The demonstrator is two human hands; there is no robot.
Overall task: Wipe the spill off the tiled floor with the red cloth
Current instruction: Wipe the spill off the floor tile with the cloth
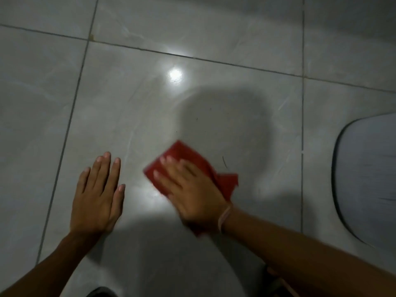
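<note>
The red cloth [177, 154] lies flat on the grey tiled floor [132, 103], near the middle of the head view. My right hand [192, 189] presses down on the cloth with fingers spread, blurred by motion; much of the cloth is hidden under the palm. My left hand [97, 194] rests flat on the tile to the cloth's left, fingers together, holding nothing. A wet-looking sheen [154, 196] shows on the tile between the two hands. I cannot make out a distinct puddle.
A grey mat with a dark rounded edge [364, 179] lies at the right. A bright light reflection [175, 75] sits on the tile beyond the cloth. Dark grout lines cross the floor. A thin dark hair-like curl [225, 162] lies right of the cloth.
</note>
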